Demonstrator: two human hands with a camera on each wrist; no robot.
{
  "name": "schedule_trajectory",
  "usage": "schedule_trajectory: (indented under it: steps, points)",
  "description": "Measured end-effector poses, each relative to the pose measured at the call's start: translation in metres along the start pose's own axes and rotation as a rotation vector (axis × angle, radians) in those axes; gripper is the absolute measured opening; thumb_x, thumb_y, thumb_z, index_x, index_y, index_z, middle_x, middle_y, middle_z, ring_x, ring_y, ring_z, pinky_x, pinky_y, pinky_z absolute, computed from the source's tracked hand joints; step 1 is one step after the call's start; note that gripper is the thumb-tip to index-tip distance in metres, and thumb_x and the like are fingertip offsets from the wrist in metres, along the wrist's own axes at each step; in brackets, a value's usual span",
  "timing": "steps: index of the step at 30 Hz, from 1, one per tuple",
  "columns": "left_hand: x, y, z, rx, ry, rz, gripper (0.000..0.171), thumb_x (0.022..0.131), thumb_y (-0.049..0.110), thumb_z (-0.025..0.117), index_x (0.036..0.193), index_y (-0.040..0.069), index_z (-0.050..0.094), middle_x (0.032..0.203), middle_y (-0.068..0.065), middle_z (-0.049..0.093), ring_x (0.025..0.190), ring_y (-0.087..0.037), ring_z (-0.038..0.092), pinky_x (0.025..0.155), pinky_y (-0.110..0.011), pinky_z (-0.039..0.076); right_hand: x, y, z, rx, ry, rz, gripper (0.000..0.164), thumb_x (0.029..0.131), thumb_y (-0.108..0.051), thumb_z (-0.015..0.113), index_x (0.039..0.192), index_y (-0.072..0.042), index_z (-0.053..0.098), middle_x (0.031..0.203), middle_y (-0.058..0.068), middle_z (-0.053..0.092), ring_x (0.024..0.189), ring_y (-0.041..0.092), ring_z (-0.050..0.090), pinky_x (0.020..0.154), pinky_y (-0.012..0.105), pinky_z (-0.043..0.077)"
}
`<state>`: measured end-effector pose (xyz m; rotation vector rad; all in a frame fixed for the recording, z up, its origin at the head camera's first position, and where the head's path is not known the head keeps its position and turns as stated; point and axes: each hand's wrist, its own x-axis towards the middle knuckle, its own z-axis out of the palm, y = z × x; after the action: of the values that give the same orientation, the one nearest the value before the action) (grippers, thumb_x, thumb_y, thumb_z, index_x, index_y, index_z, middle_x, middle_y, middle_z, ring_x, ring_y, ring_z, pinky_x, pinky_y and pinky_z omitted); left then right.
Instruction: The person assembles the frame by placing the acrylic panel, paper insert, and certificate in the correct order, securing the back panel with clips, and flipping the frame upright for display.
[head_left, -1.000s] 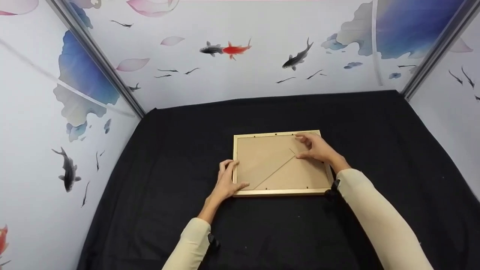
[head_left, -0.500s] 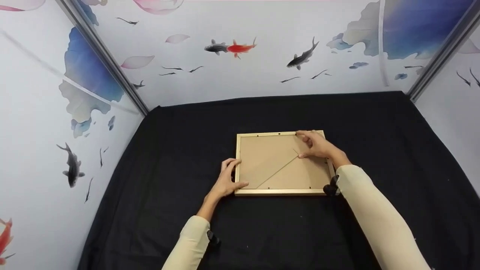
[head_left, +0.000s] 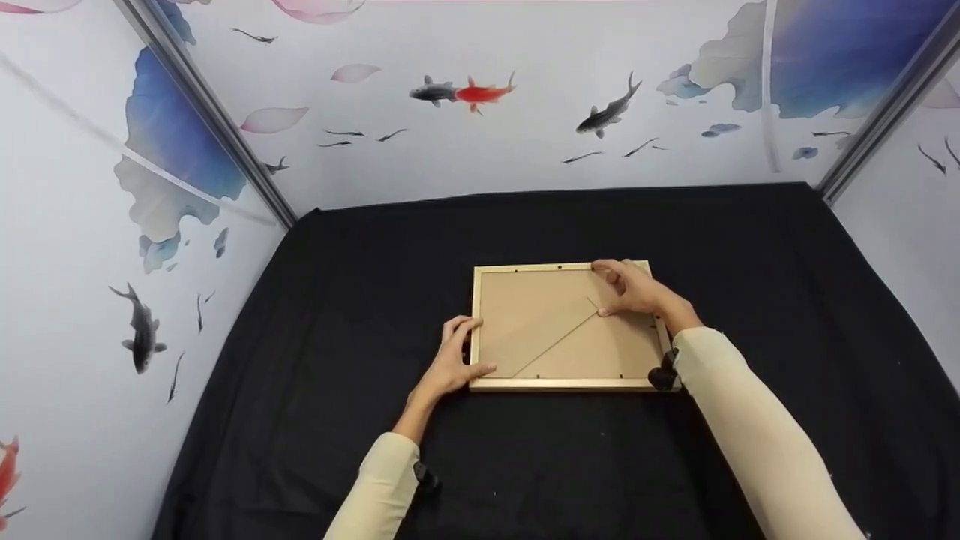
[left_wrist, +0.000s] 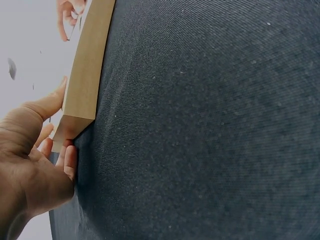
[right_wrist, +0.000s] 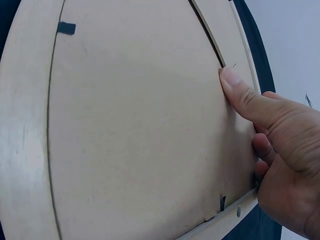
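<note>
A gold-coloured picture frame [head_left: 570,384] lies back side up, its tan backing board [head_left: 532,322] facing me. A thin diagonal edge [head_left: 551,345] runs across the board from the near left toward the right hand. My left hand [head_left: 448,366] grips the near left corner, thumb over the near rim and fingers along the left side. In the left wrist view its fingers reach under the corner. My right hand [head_left: 636,292] holds the far right part; the thumb touches the board at the diagonal edge's end, and the curled fingers reach the far rim. Some fingertips are hidden.
Small dark tabs, such as one tab [right_wrist: 66,28], sit along the board's edges. Black cloth [head_left: 360,300] covers the table around the frame. White panels [head_left: 517,150] with painted fish stand at the back and both sides, joined by metal posts [head_left: 217,120].
Between the earlier frames the view shifts slightly, with the frame and hands appearing a little further right. Both hands keep nearly the same places on the frame.
</note>
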<state>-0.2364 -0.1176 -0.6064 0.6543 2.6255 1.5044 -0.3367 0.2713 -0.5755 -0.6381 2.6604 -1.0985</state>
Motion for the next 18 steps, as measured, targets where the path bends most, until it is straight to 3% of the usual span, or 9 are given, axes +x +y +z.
schedule_trajectory:
  steps: [8, 18]
  points:
    - [0.0050, 0.0008, 0.0007, 0.034, 0.008, 0.009, 0.077, 0.079, 0.006, 0.088, 0.143, -0.006, 0.047, 0.143, -0.024, 0.031, 0.132, -0.037, 0.037, 0.106, -0.049, 0.038, -0.0013, -0.0025, -0.0019, -0.018, 0.029, 0.001, 0.084, 0.075, -0.006, 0.091, 0.146, 0.004, 0.047, 0.111, 0.024, 0.049, 0.093, 0.034, 0.043, 0.080, 0.045, 0.038]
    - [0.0014, -0.0003, 0.0006, 0.019, -0.003, 0.029, 0.077, 0.080, 0.007, 0.087, 0.144, -0.008, 0.045, 0.141, -0.024, 0.031, 0.125, -0.038, 0.042, 0.103, -0.051, 0.040, -0.0020, -0.0045, 0.0027, -0.024, 0.024, 0.081, 0.086, 0.077, -0.007, 0.090, 0.150, -0.001, 0.045, 0.118, 0.023, 0.049, 0.103, 0.035, 0.044, 0.092, 0.050, 0.040]
